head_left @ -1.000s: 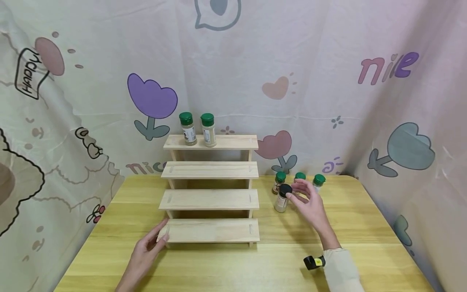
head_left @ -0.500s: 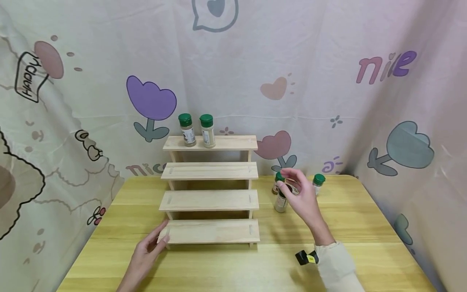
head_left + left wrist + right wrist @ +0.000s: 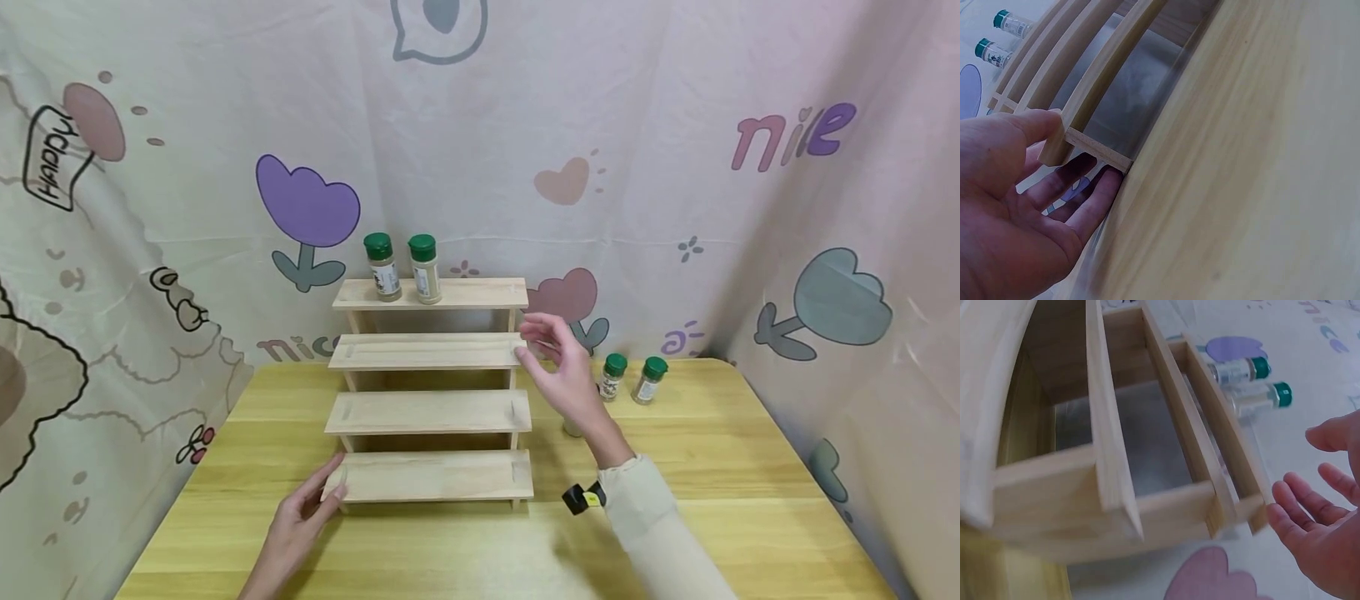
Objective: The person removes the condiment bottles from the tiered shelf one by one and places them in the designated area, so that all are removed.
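A four-tier wooden display rack (image 3: 427, 477) stands on the table. My left hand (image 3: 298, 515) grips the left end of its lowest step, with the thumb on the board and the other fingers beneath it in the left wrist view. Two spice jars with green caps, a left jar (image 3: 385, 271) and a right jar (image 3: 425, 271), stand upright on the top tier. Beside the rack's right end, my right hand (image 3: 567, 379) hovers with fingers loosely bent and nothing held. Behind its wrist, the base of another jar (image 3: 572, 429) shows; its cap is hidden.
Two more green-capped jars, one nearer (image 3: 611, 377) and one farther right (image 3: 649, 381), stand on the wooden table (image 3: 720, 467). A printed cloth (image 3: 465, 167) hangs behind. A small black device (image 3: 576, 499) sits at my right wrist.
My right hand has moved left, from the black-capped jar to the rack's right side, carrying nothing. The jars stay where they were. My left hand keeps its grip on the rack.
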`<state>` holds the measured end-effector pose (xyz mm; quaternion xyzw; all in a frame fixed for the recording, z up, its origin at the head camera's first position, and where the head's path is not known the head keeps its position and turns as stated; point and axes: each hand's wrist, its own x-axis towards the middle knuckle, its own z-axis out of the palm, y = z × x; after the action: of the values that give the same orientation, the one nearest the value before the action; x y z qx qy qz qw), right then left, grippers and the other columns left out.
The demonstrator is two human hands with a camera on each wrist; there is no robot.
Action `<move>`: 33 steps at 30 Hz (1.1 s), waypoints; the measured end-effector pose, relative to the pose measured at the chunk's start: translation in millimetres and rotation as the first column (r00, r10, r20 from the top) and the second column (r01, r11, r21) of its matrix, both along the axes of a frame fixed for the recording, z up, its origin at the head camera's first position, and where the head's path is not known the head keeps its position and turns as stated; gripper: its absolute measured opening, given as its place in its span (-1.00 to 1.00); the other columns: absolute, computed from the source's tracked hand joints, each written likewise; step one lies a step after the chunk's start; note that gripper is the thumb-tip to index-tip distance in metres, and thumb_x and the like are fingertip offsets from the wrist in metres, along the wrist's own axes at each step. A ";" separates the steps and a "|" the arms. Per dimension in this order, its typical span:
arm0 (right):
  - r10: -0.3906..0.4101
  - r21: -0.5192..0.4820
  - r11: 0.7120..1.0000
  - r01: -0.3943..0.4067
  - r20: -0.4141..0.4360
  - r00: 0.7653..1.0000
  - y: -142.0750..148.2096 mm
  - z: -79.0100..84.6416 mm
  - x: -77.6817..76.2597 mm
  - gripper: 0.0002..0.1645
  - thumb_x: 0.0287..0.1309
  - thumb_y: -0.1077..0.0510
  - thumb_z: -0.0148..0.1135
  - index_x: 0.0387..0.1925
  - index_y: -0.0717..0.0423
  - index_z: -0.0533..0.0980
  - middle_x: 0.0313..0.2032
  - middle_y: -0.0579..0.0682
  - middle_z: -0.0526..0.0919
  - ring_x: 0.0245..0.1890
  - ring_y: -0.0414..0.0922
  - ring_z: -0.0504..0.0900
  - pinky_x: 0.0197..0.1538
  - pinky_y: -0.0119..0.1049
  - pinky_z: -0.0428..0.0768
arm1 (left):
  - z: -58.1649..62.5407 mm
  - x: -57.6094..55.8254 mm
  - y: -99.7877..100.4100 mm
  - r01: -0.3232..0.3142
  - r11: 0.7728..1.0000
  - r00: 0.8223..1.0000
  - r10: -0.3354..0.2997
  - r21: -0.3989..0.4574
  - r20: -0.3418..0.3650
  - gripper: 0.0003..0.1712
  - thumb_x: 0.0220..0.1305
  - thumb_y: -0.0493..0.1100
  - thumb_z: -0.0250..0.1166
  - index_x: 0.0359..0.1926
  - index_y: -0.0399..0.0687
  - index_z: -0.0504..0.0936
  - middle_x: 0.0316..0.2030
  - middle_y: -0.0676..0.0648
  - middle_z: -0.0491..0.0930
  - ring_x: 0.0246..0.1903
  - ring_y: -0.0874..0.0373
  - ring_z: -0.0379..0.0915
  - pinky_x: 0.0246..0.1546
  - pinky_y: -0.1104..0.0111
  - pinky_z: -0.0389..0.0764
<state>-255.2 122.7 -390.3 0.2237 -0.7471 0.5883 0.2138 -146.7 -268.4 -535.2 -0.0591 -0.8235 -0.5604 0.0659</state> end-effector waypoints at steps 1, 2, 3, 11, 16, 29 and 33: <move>0.007 0.003 1.000 -0.007 -0.007 1.000 -4.3 1.8 -3.3 -0.48 0.31 0.35 0.35 0.26 0.21 0.45 0.09 0.21 0.62 0.16 0.08 0.60 0.28 0.01 0.57 | 0.7 0.2 -0.1 -0.002 1.000 1.000 0.002 -0.003 0.003 -0.41 0.55 -0.15 0.20 0.48 -0.26 0.35 0.46 -0.40 0.22 0.36 0.39 0.13 0.14 0.69 0.37; 0.015 0.005 1.000 -0.015 -0.015 1.000 -8.7 4.0 -6.5 -0.48 0.31 0.33 0.35 0.26 0.22 0.45 0.09 0.18 0.63 0.16 0.05 0.60 0.30 -0.02 0.56 | 1.3 0.1 -0.1 -0.004 1.000 1.000 0.004 -0.006 0.004 -0.41 0.56 -0.15 0.20 0.48 -0.27 0.35 0.46 -0.40 0.22 0.38 0.27 0.13 0.14 0.69 0.38; 0.021 0.008 1.000 -0.021 -0.021 1.000 -12.7 6.0 -9.8 -0.48 0.31 0.31 0.36 0.26 0.21 0.45 0.09 0.16 0.64 0.16 0.03 0.60 0.30 -0.07 0.56 | 1.8 0.0 -0.1 -0.005 1.000 1.000 0.005 -0.007 0.006 -0.41 0.56 -0.15 0.20 0.48 -0.26 0.35 0.46 -0.40 0.22 0.40 0.15 0.13 0.13 0.69 0.39; 0.067 0.019 0.998 -0.066 -0.020 0.998 -41.9 22.2 -32.1 -0.42 0.31 0.26 0.38 0.30 0.16 0.42 0.13 0.19 0.61 0.18 0.11 0.58 0.33 -0.12 0.54 | 1.9 -1.6 -0.4 -0.003 1.000 1.000 0.003 -0.018 0.015 -0.41 0.56 -0.15 0.19 0.49 -0.25 0.34 0.47 -0.38 0.22 0.40 -0.16 0.08 0.15 0.70 0.34; 0.066 0.022 0.998 -0.066 -0.006 0.998 -58.8 32.3 -49.4 -0.40 0.28 0.26 0.39 0.31 0.09 0.42 0.14 0.18 0.61 0.16 0.01 0.60 0.32 -0.14 0.54 | 0.7 -1.4 -1.8 -0.002 1.000 1.000 0.002 -0.014 0.013 -0.41 0.55 -0.13 0.20 0.49 -0.22 0.35 0.47 -0.37 0.23 0.36 0.44 0.12 0.17 0.73 0.28; 0.092 0.014 0.996 -0.094 0.106 0.990 -94.4 56.7 -80.9 -0.28 0.25 0.19 0.43 0.39 0.11 0.36 0.16 0.18 0.59 0.19 0.04 0.57 0.32 -0.16 0.54 | -0.9 -0.4 -0.3 0.003 1.000 1.000 -0.003 0.003 0.003 -0.40 0.55 -0.14 0.20 0.48 -0.27 0.34 0.46 -0.39 0.23 0.25 0.64 0.12 0.14 0.72 0.35; 0.099 -0.008 0.995 -0.099 0.144 0.985 -102.0 61.7 -86.7 -0.28 0.25 0.16 0.46 0.38 0.07 0.38 0.14 0.11 0.62 0.17 0.03 0.60 0.33 -0.08 0.53 | -1.6 -0.4 -0.9 0.011 1.000 1.000 -0.012 -0.006 -0.013 -0.41 0.55 -0.16 0.21 0.47 -0.28 0.35 0.45 -0.39 0.24 0.27 0.62 0.13 0.18 0.71 0.29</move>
<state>-342.0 20.8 -328.6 0.2174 -0.7482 0.6133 0.1299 -147.1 -269.4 -536.8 -0.0677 -0.8243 -0.5580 0.0680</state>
